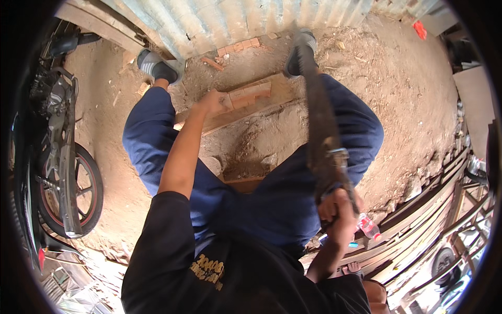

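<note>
My right hand (339, 212) grips the handle of a handsaw (320, 110), whose long dark blade points away from me, raised over my right leg. The blade's far end is blurred. At the middle left, my left hand (213, 102) closes on the near end of a short reddish wooden block (251, 95) with a stepped edge. This block lies along a longer wooden plank (235, 116) that slants between my spread legs. The saw is apart from the block.
Ahead stands a corrugated metal sheet (240, 23), with wood offcuts (238, 48) at its foot. A motorcycle (63, 157) is on the left. Stacked timber (418, 230) and a plastic bottle (369, 228) lie at right. Another person's hand (353, 268) shows behind my right arm.
</note>
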The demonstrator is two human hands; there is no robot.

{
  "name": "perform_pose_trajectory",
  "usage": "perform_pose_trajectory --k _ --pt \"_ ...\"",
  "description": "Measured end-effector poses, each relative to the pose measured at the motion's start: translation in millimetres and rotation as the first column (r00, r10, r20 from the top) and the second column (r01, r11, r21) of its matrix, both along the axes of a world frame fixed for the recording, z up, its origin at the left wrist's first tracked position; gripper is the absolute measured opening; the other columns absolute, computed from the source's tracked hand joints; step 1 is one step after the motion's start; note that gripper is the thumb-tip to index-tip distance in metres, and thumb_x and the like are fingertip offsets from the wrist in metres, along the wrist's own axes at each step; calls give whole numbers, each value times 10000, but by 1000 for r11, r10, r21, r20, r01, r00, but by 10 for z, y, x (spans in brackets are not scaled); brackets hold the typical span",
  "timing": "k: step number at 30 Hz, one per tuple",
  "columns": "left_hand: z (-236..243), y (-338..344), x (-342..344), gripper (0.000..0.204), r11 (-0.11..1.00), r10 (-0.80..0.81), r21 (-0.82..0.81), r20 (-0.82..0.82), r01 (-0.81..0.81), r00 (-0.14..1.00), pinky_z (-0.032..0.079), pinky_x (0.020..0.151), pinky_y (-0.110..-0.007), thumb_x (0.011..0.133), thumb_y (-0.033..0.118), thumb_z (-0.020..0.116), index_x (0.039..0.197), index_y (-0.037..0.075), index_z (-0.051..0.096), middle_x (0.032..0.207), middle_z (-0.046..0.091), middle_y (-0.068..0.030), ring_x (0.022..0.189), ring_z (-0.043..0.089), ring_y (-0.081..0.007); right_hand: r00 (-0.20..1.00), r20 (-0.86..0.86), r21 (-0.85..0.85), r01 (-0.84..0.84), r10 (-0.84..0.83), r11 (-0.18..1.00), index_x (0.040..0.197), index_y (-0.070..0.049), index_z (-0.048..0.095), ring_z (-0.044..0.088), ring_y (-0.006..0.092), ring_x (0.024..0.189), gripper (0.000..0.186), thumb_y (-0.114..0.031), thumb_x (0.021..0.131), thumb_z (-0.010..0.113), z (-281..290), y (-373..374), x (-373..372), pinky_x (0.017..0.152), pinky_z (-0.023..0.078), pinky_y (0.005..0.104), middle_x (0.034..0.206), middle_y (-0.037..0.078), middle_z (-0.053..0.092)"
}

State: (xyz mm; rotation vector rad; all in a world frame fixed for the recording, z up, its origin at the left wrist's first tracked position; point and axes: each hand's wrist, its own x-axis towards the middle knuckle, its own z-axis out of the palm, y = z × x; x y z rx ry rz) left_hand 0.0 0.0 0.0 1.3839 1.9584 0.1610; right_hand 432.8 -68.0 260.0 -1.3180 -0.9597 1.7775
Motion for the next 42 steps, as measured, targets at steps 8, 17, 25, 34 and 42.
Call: perform_pose_trajectory --k 8,17,25,34,42 --pt "-118 -157 -210 714 997 -15 72 35 12 999 490 958 -371 685 262 828 1339 97 596 1211 652 -231 1099 643 -333 968 140 -87 -196 207 977 779 -60 458 331 75 418 227 -153 970 538 -217 107 -632 406 301 247 551 -10 382" --pt "-237 -211 -356 758 993 95 42 227 -107 969 453 1028 -357 695 262 845 1375 87 560 1317 614 -177 1199 596 -320 975 62 -127 -203 212 971 780 -52 512 377 52 453 214 -152 960 570 -268 201 -848 414 294 239 566 -29 435" --pt "93 -90 -374 832 990 67 -131 200 -42 977 418 1081 -365 680 290 851 1415 94 514 1394 554 -167 1272 540 -306 969 138 -121 -191 207 974 772 -60 527 375 36 473 233 -186 957 589 -364 153 -978 430 288 225 589 -42 447" --pt "215 -441 -687 796 991 47 -132 198 -21 979 392 1074 -369 762 367 772 1456 120 471 1409 533 -181 1290 514 -309 926 261 -89 -259 273 962 819 -53 571 410 26 516 204 -190 967 605 -613 137 -1004 456 302 220 604 -51 461" --pt "197 -509 -570 779 982 48 179 27 -52 998 403 1058 -397 884 462 647 1460 -3 407 1372 523 -242 1283 501 -353 910 290 -73 -288 297 955 805 -46 563 410 22 525 233 -204 970 606 -629 117 -1179 460 301 222 608 -53 468"
